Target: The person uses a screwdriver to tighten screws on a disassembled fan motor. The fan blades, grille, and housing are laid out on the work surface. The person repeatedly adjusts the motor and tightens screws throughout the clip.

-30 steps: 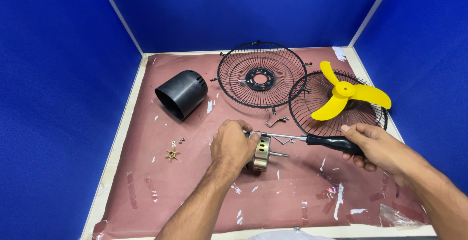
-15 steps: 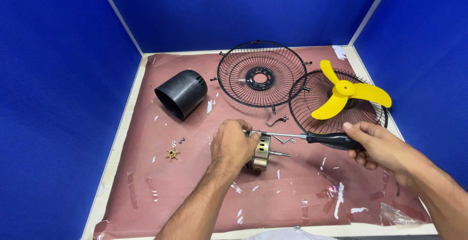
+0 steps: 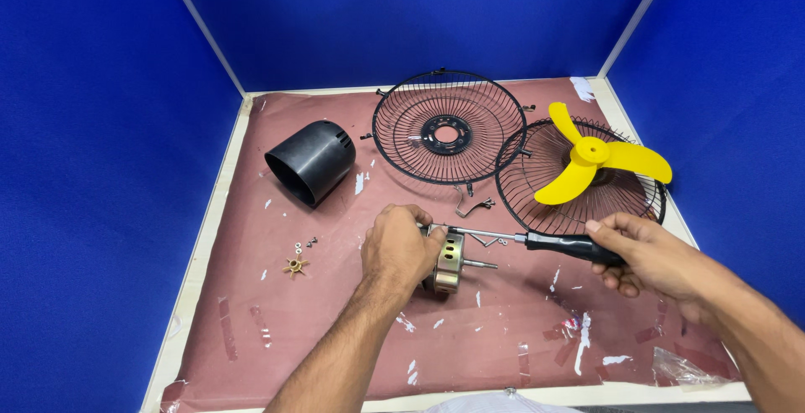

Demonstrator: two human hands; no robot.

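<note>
Gripping the fan motor (image 3: 449, 260) near the worktop's (image 3: 335, 354) middle, the left hand (image 3: 396, 249) steadies it (shaft pointing right). The right hand (image 3: 650, 255) is closed round a black-handled screwdriver (image 3: 537, 242), its tip at the motor's top. A yellow fan blade (image 3: 591, 160) lies on a wire grille (image 3: 537, 170) toward the right edge.

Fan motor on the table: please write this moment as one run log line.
left hand: holds fan motor | right hand: holds screwdriver, tip at motor | beside: yellow blade on grille

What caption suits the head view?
Left hand steadies a fan motor while right hand drives a screwdriver into it.
</note>
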